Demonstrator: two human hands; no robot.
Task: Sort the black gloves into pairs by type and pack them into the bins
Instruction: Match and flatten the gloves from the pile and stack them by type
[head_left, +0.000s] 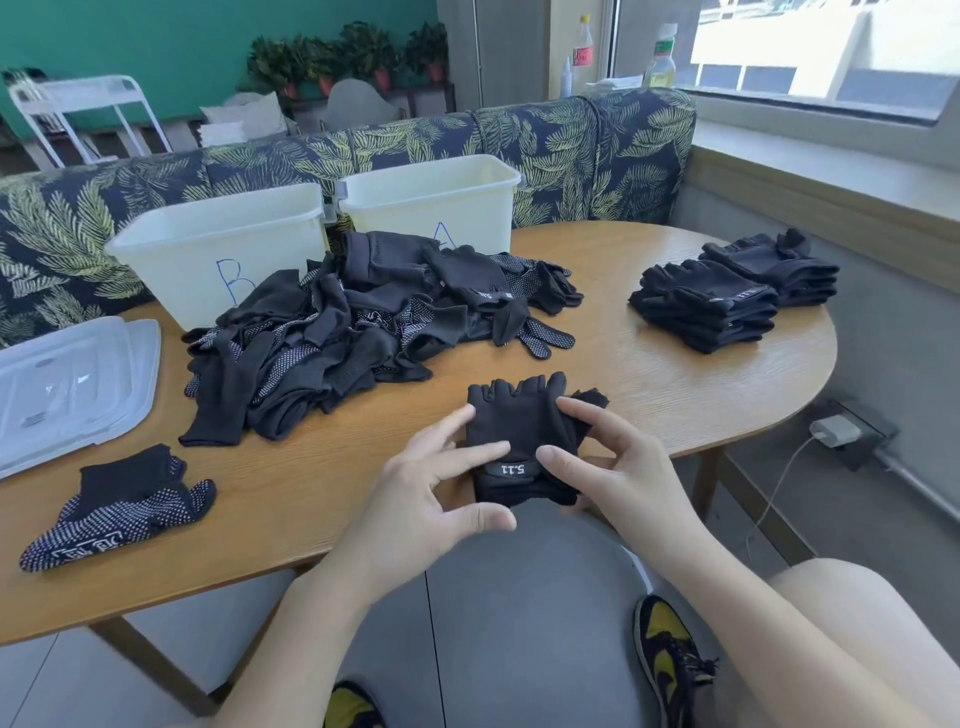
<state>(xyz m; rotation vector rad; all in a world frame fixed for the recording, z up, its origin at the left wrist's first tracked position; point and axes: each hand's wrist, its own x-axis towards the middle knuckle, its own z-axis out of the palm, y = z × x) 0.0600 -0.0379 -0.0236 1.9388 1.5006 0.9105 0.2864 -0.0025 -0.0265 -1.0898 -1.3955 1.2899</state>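
Both hands (524, 467) pinch fingerless gloves (524, 431) at table edge (322, 566).

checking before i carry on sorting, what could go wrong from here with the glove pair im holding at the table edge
The fingerless pair, held by the left hand and right hand, overhangs the table edge, so it could drop if the grip loosens. The unsorted pile lies close behind, so a set-down pair might blend back in. The dotted pair also sits near the edge.

Both forearms are bare, no sleeves showing. Black-and-yellow laced sneakers (670, 660) sit at five and six o'clock; bare knee at four o'clock.
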